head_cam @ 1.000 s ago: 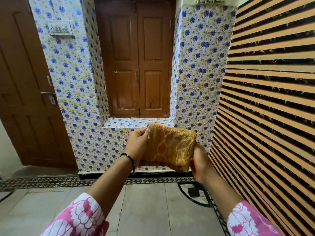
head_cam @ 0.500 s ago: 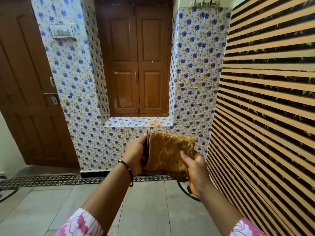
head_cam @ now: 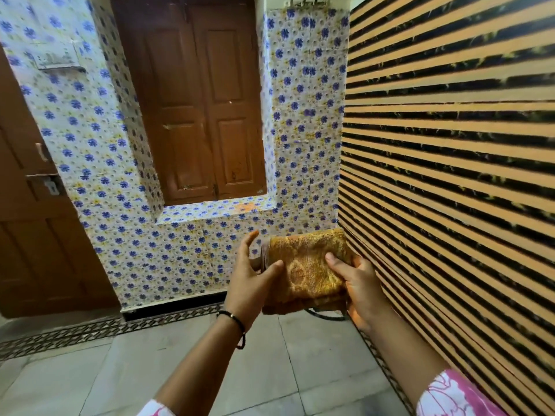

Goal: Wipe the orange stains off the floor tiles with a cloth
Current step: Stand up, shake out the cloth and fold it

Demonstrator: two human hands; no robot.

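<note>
I gripped the folded cloth (head_cam: 303,271) in my right hand (head_cam: 357,283), left hand (head_cam: 249,280) open-fingered beside it, readying a pad below the stained sill (head_cam: 244,208).

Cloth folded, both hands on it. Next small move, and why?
Probably raise the cloth toward the orange stain on the tiled ledge. The right hand grips the folded cloth; the left hand only touches its edge with loose fingers. The stain lies just above the hands, and no stain shows on the visible floor.
</note>
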